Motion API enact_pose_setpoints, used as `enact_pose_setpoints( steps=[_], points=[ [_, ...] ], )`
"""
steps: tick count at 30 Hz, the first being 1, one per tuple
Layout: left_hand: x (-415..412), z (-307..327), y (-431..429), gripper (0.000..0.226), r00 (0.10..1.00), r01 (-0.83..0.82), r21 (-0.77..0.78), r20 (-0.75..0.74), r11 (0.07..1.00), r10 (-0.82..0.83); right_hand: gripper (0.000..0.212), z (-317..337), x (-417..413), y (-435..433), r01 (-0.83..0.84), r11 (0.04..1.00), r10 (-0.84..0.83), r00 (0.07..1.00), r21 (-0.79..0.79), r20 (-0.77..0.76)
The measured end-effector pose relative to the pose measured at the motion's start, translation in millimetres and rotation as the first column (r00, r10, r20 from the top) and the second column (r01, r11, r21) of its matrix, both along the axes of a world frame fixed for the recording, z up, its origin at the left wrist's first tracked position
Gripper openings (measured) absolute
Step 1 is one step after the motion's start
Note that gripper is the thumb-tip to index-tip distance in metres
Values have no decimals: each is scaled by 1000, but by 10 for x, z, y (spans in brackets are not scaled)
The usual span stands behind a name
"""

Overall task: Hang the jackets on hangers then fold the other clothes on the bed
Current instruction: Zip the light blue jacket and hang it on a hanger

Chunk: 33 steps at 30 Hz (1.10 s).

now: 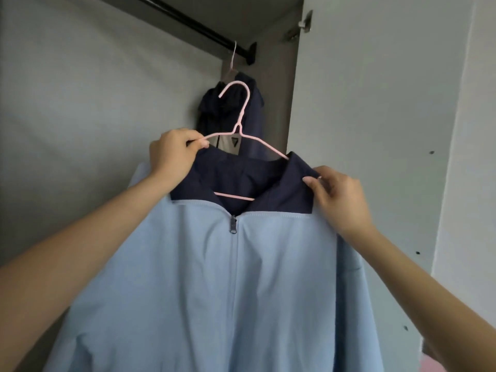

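Left hand (171,154) pinched on pink hanger (243,122) shoulder, supporting weight; right hand (338,197) gripped on navy collar (298,181), judged seating blue jacket (214,277); held up below wardrobe rail (198,25), near hung dark jacket (230,116)

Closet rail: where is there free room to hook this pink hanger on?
The rail is bare along its stretch left of the hung navy jacket, up to the picture's top edge. It is crowded at the right end, where that jacket's hanger sits close to the rail bracket.
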State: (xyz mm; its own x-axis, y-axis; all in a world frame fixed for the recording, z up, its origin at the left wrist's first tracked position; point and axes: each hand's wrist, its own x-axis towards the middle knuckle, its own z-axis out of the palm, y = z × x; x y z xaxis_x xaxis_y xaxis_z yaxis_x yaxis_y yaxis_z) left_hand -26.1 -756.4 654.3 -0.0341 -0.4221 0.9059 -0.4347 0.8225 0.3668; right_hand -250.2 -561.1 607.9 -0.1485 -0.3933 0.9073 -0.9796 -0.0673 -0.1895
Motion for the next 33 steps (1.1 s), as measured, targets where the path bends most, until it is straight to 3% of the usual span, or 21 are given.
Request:
enact_pose_setpoints(
  steps=[3, 8, 10, 13, 17, 23, 27, 33],
  points=[
    [-74, 192, -488, 16, 998, 51, 66, -26, 997, -49, 29, 216, -23, -332, 173, 984, -178, 974, -48, -137],
    [-91, 483, -1486, 13, 986, 153, 136, -86, 979, -142, 29, 745, 138, -1249, 117, 990, -99, 975, 79, -199],
    [-79, 686, -1899, 13, 982, 170, 114, -103, 979, -158, 27, 994, 238, -1675, 105, 993, -93, 974, 46, -204],
    [-55, 1006, -2308, 13, 984, 163, 54, -79, 985, -158, 13, 1345, 304, -2099, 133, 987, -143, 984, -94, -109],
    [-38, 1329, -2557, 31, 1000, -25, -51, -10, 998, 25, 23, 1855, 280, -2490, 154, 962, -150, 988, -224, 39],
    [56, 1702, -2599, 31, 997, -22, -251, 72, 968, 41, 22, 2765, 341, -2584, 248, 874, -229, 969, -418, 97],
    [-18, 1789, -2612, 28, 995, 30, -254, 96, 967, -6, 24, 3234, 423, -2828, 334, 853, -301, 943, -400, 144],
    [-177, 1776, -2708, 29, 973, -23, -267, 216, 963, 83, 26, 3402, 542, -3442, 431, 844, -419, 901, -318, 109]
  ],
)
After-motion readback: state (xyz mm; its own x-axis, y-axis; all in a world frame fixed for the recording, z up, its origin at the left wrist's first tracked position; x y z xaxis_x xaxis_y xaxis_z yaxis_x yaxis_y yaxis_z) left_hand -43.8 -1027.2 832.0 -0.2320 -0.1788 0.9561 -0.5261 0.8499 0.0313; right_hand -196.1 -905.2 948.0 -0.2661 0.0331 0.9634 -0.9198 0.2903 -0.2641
